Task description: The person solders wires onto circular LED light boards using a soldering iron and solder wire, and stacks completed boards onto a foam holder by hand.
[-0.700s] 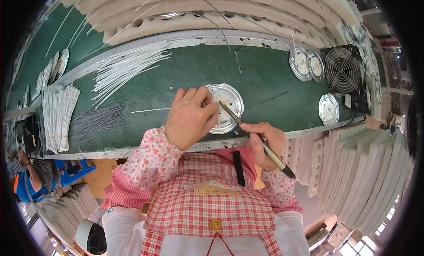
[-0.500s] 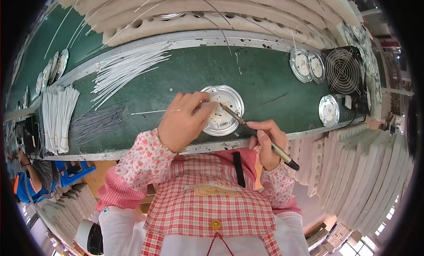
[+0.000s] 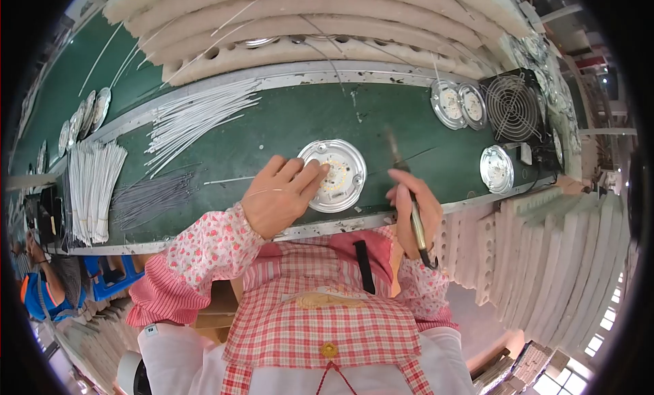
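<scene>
The right hand (image 3: pixel 424 208) lifted its gripped soldering iron (image 3: pixel 416 222) off the LED disc (image 3: pixel 345 182) toward two o'clock, ending contact, left hand's (image 3: pixel 278 201) hold unclear.

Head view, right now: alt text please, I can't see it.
A left hand covers part of a round metal disc on a green bench; the right hand holds a pen-shaped tool, its blurred tip clear of the disc. White wires and dark wires lie to the left.
</scene>
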### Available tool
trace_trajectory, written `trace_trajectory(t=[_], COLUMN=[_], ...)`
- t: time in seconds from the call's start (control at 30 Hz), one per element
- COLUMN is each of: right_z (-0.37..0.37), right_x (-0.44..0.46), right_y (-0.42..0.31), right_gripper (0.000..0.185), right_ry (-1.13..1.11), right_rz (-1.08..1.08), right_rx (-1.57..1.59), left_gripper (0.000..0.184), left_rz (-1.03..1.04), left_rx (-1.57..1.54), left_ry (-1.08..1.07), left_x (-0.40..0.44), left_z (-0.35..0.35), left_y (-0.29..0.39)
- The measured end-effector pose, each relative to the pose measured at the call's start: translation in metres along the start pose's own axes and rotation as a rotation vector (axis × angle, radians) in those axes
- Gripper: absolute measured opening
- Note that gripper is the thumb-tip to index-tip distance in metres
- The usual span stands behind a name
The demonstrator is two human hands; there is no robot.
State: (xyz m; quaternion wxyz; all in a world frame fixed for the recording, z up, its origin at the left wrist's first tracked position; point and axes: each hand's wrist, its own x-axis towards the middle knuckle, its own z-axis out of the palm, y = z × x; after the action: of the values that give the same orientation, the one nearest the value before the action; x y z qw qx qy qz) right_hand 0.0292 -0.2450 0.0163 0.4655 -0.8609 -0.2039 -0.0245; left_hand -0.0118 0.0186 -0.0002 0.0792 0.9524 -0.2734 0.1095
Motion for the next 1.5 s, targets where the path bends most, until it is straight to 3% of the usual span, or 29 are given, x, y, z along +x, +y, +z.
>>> trace_trajectory(t=[0.07,0.1,0.2,0.23,0.47,0.5,0.6,0.67,0.73,0.77,0.87,0.93,1.0,1.07,1.17,1.3,1.4,1.5], right_z=[-0.001,-0.006,-0.021,-0.026,-0.022,-0.020,-0.020,-0.018,-0.025,-0.027,-0.028,-0.024,-0.020,-0.006,0.009,0.022,0.027,0.031], right_x=[0.020,0.026,0.059,0.067,0.026,0.015,-0.003,0.004,0.018,0.022,0.030,0.025,0.018,0.014,0.012,0.010,0.009,0.009], right_y=[0.019,0.030,0.058,0.069,0.052,0.043,0.036,0.031,0.028,0.032,0.038,0.040,0.034,0.019,0.006,-0.004,-0.004,-0.001], right_gripper=[0.029,0.038,0.041,0.042,0.045,0.046,0.057,0.066,0.094,0.096,0.098,0.098,0.099,0.106,0.107,0.107,0.118,0.121], right_ry=[0.175,0.177,0.250,0.227,0.081,0.061,0.086,0.187,0.135,0.114,0.075,0.067,0.037,0.023,0.002,-0.016,-0.034,-0.037], right_rz=[-0.238,-0.193,-0.328,-0.311,-0.196,-0.193,-0.137,-0.069,-0.044,-0.013,0.195,0.065,-0.011,-0.113,-0.215,-0.260,-0.290,-0.326], right_rx=[-0.264,-0.337,-0.531,-0.562,-0.582,-0.555,-0.526,-0.550,-0.597,-0.590,-0.372,-0.431,-0.362,-0.315,-0.216,-0.057,-0.022,0.025], left_gripper=[0.049,0.047,0.044,0.042,0.044,0.044,0.046,0.045,0.043,0.024,0.017,0.023,0.014,0.004,0.011,0.017,0.020,0.022], left_rz=[0.014,0.003,-0.107,-0.227,-0.549,-0.467,-0.591,-0.554,-0.472,-0.447,-0.552,-0.656,-0.609,-0.571,-0.620,-0.592,-0.544,-0.536], left_rx=[0.016,-0.005,-0.142,-0.174,-0.905,-0.810,-0.677,-0.435,-0.191,-0.164,-0.022,-0.100,-0.070,-0.026,-0.007,-0.063,-0.028,-0.051], left_ry=[-0.001,0.013,0.166,0.211,-0.197,0.040,0.274,0.444,0.564,0.609,0.330,0.105,0.029,0.134,0.046,0.149,0.182,0.088], left_x=[0.001,0.001,0.017,0.024,0.070,0.074,0.106,0.113,0.105,0.094,0.025,-0.023,-0.063,-0.085,-0.104,-0.094,-0.079,-0.083], left_z=[0.000,0.002,-0.005,-0.001,-0.003,0.009,0.011,0.002,-0.012,-0.020,-0.070,-0.089,-0.086,-0.066,-0.058,-0.053,-0.048,-0.042], left_y=[-0.001,-0.002,-0.006,-0.007,-0.037,-0.045,-0.080,-0.089,-0.099,-0.102,-0.097,-0.093,-0.084,-0.072,-0.071,-0.073,-0.069,-0.073])
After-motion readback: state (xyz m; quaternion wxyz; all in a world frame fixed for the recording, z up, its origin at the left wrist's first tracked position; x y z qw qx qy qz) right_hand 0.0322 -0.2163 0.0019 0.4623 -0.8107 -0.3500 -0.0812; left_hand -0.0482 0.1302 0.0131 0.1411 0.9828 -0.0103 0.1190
